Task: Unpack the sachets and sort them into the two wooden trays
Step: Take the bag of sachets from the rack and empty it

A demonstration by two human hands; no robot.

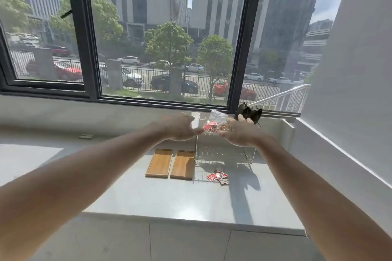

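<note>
Both my arms reach out over the grey counter. A clear plastic bag of red and brown sachets hangs above the wire rack, pinched between my left hand and my right hand. A crumpled black bag is also in my right hand. Two empty wooden trays lie side by side on the counter, the left tray and the right tray. A small heap of loose red and brown sachets lies on the counter to the right of the trays.
A white wire dish rack stands right of the trays, under the bag. The counter ends at a front edge near me. A white wall borders the right side. A large window fills the back.
</note>
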